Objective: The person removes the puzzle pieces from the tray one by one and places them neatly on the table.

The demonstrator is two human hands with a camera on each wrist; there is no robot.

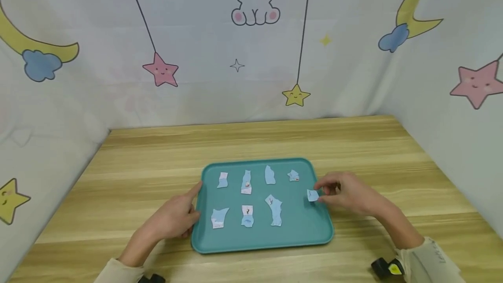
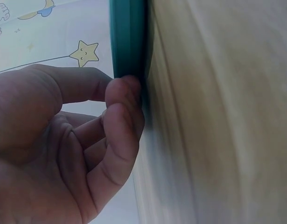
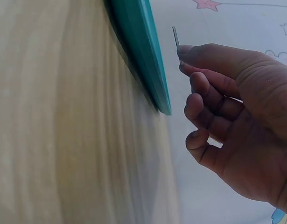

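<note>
A teal tray (image 1: 235,244) lies on the wooden table, bearing several irregular, light-blue and white printed puzzle pieces in two loose rows, including a long one (image 1: 276,213) and a small jagged one (image 1: 293,175). My left hand (image 1: 173,215) holds the tray's left rim; in the left wrist view its fingers (image 2: 120,135) bend against the edge. Between thumb and index finger, my right hand (image 1: 349,193) pinches a small squarish puzzle piece (image 1: 312,195) near the tray's right side. That piece (image 3: 175,38) shows edge-on in the right wrist view, above the rim.
Wood-grained tabletop (image 1: 157,147) surrounds the tray. Behind and beside it hangs a white cloth (image 1: 204,95) printed with stars, moons and a bear. Black devices, one (image 1: 381,268) near the right sleeve, sit at both wrists.
</note>
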